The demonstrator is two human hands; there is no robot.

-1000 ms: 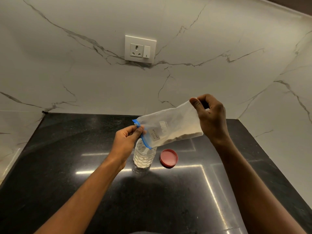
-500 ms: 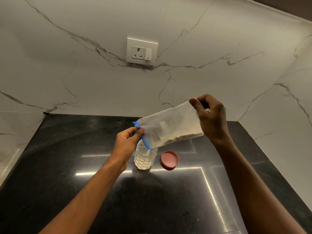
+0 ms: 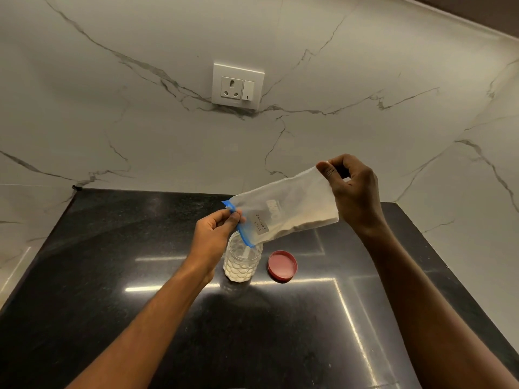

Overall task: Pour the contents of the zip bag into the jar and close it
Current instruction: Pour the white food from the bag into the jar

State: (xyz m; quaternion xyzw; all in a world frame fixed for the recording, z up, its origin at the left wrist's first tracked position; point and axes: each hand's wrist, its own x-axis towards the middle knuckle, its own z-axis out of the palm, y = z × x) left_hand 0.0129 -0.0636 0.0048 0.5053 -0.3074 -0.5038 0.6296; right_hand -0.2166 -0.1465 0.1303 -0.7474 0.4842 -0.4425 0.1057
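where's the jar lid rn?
The red lid lies on the black countertop, just right of the jar, below the tilted zip bag.

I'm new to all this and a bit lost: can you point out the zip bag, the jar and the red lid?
zip bag (image 3: 292,206): head view, middle of its clear side.
jar (image 3: 242,265): head view, its patterned clear wall.
red lid (image 3: 282,265): head view, its inner face, lying on the counter.
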